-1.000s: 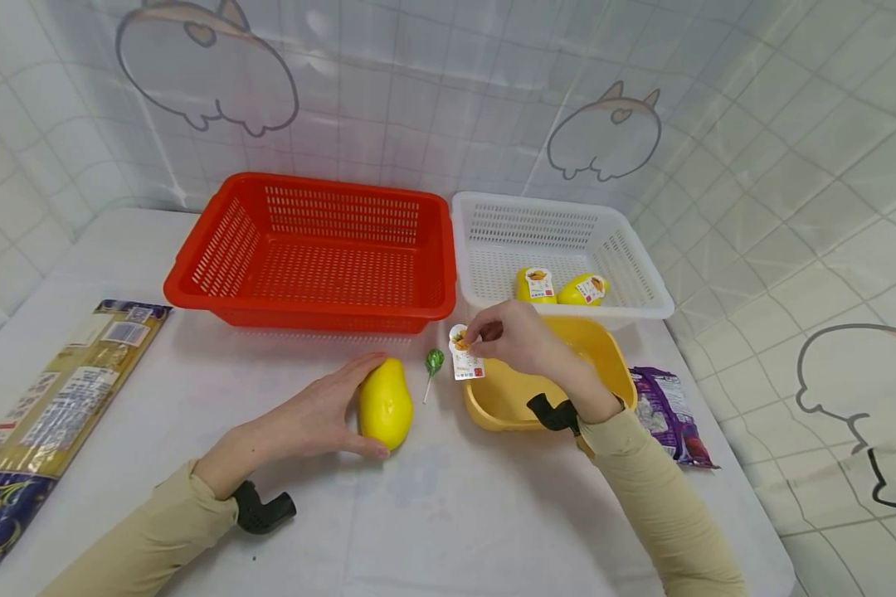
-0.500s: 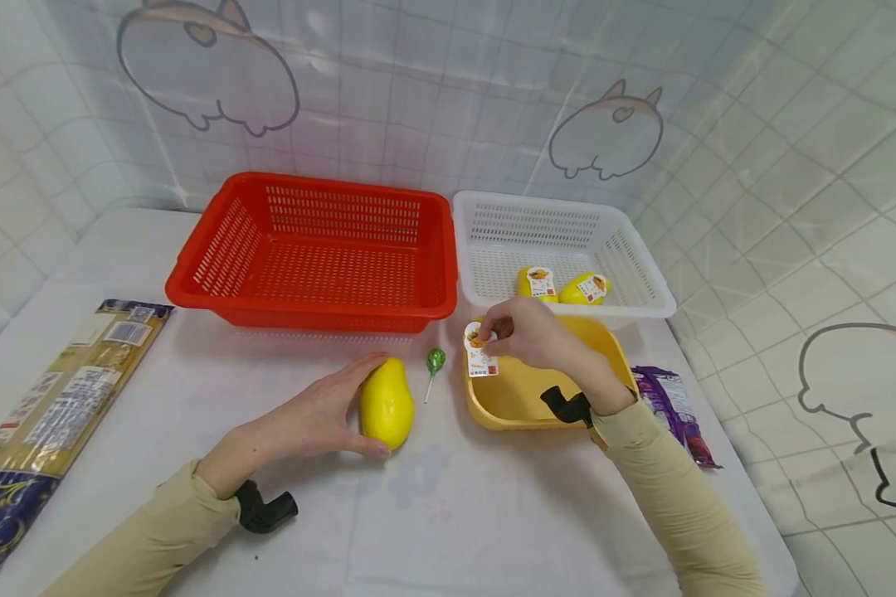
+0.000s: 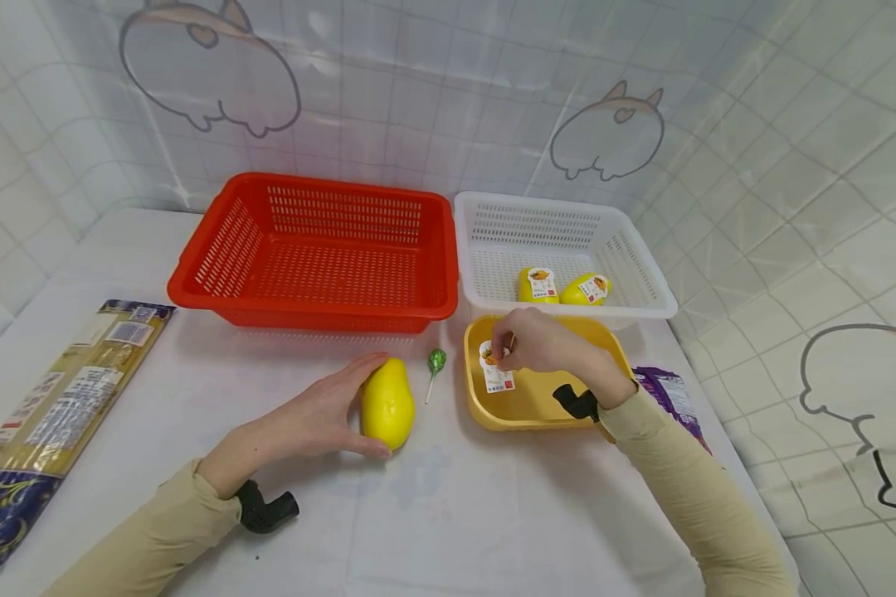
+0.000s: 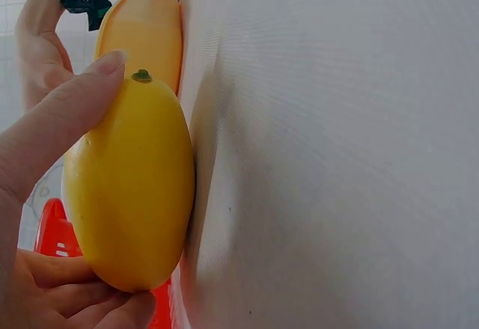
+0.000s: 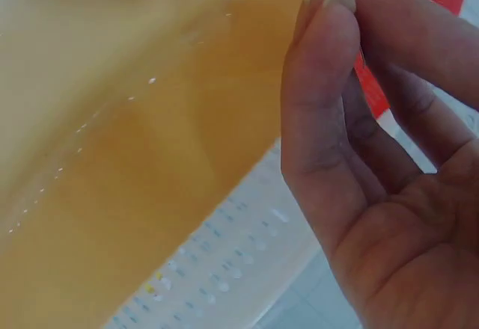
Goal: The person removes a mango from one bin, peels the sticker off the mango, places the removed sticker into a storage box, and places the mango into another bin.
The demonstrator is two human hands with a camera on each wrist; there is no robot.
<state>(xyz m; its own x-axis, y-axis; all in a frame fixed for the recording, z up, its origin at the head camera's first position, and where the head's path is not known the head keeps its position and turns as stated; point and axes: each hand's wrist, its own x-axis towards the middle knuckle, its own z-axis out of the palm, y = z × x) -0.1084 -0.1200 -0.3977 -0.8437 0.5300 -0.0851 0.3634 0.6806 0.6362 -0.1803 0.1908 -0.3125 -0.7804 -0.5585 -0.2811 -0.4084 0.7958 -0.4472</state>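
My left hand (image 3: 321, 414) holds a yellow mango-shaped fruit (image 3: 387, 404) on the white table, thumb and fingers curled round it; the left wrist view shows the fruit (image 4: 131, 187) lying against the cloth. My right hand (image 3: 526, 344) pinches a small white label with an orange picture (image 3: 496, 369) and holds it inside the yellow bowl (image 3: 485, 410). In the right wrist view the fingers (image 5: 329, 97) hover over the bowl's inner wall (image 5: 135, 134). Two labelled yellow fruits (image 3: 560, 286) lie in the white basket (image 3: 653, 286).
An empty red basket (image 3: 314, 249) stands behind the fruit. A green lollipop (image 3: 435, 365) lies between the fruit and the bowl. A purple snack packet (image 3: 668, 394) lies right of the bowl, a long gold and blue packet (image 3: 52, 406) at the far left.
My right hand has carried the label rightward and down, from beyond the bowl's left rim to inside the bowl. The left hand and fruit have stayed put.
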